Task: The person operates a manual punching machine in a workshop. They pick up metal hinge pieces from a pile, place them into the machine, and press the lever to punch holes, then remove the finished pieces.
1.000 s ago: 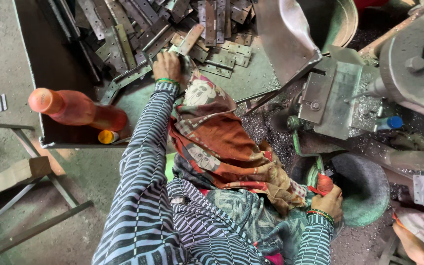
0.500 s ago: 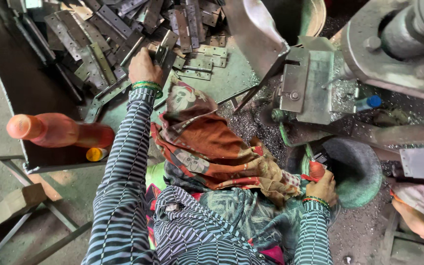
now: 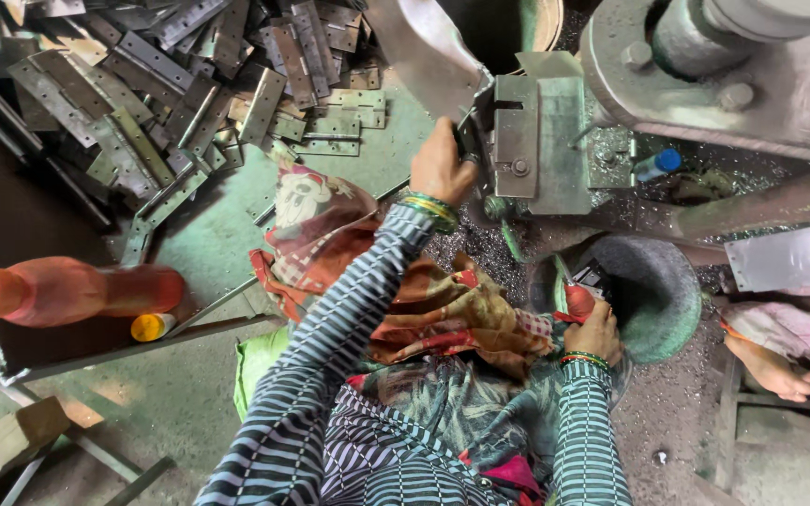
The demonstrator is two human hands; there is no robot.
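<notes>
Left hand: left hand [image 3: 440, 167] raised to the grey metal press block [image 3: 529, 142]; fingers curled against the block's left edge, tips hidden behind it; cannot tell whether anything is pinched; green and gold bangles at the wrist.
Right hand: right hand [image 3: 595, 330] low beside the lap; fingers closed around a red-handled tool [image 3: 577, 298]; only the rounded red end and a dark upper part show.
Press block: flat, dull grey plate with a round bolt head near its lower left; bolted under the heavy grey machine body [image 3: 752, 66]; metal filings scattered beneath.
Hinges: pile of flat grey hinge plates [image 3: 189, 75] with punched holes; heaped on the green table [image 3: 367, 178], well left of the left hand; none touching it.
Surroundings: patterned cloth [image 3: 424, 309] over the lap; orange plastic bottle [image 3: 58, 292] lying on the table's near edge; green bowl-shaped tub [image 3: 663, 295] just right of the right hand; another person's bare foot [image 3: 771, 367] at far right.
</notes>
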